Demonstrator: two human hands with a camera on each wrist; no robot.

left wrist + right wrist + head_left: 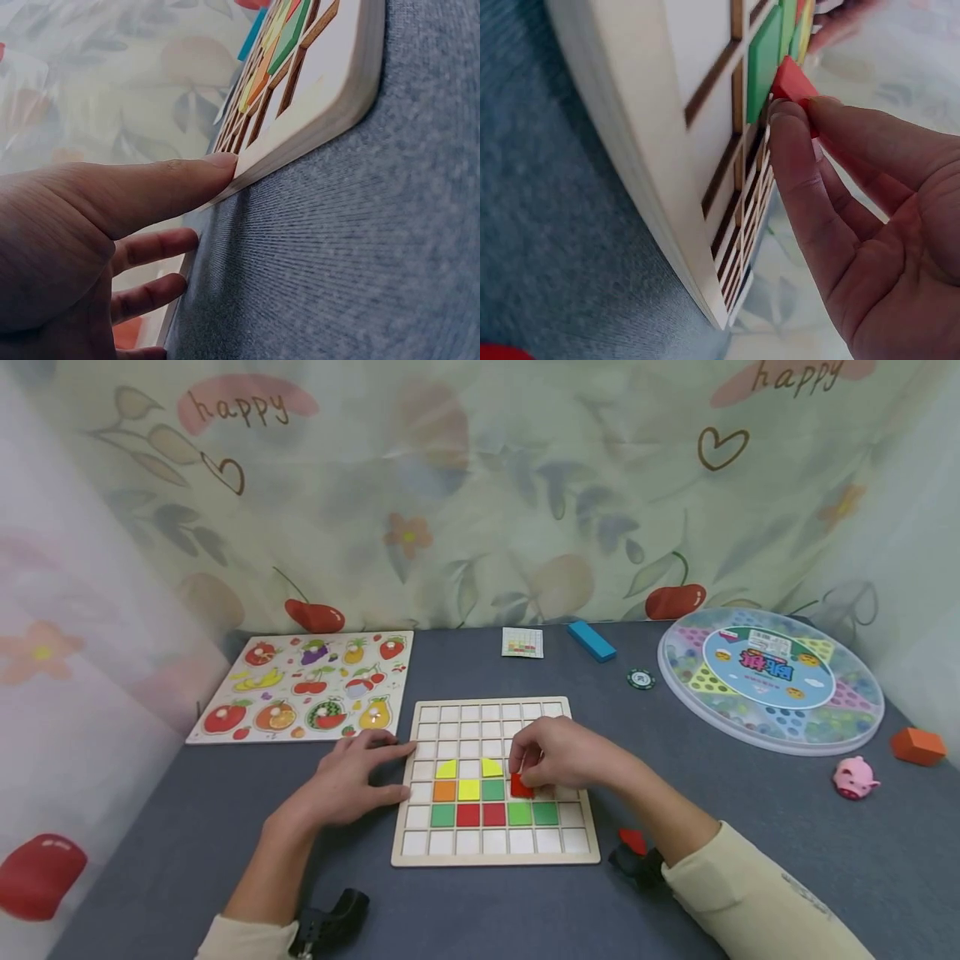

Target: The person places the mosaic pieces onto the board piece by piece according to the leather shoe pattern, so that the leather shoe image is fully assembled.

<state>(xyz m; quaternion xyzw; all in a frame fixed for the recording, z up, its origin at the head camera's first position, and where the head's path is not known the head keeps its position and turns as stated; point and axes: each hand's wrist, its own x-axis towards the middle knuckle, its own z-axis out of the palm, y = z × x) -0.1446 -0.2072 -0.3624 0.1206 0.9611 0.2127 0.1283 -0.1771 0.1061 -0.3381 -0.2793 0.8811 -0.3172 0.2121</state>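
Observation:
A wooden grid board (pixel 495 859) lies flat on the table, with coloured tiles in several of its cells. My right hand (pixel 562 752) pinches a red square tile (pixel 793 79) between thumb and fingertips, over the cell to the right of a green tile (pixel 492 790). My left hand (pixel 341 781) rests at the board's left side, its thumb (pixel 187 184) touching the frame's edge and its fingers extended. Two yellow tiles with one cut corner sit above an orange tile (pixel 444 791) and a yellow square tile (pixel 468 790). Below runs a row of green and red tiles.
A fruit puzzle board (pixel 300 689) lies at the back left. Behind the grid are a small pattern card (pixel 522 642), a blue block (pixel 592 642) and a poker chip (pixel 641 679). A round board game (pixel 768 681), pink pig (pixel 855 777) and orange block (pixel 918 747) stand right. A red piece (pixel 633 840) lies near my right wrist.

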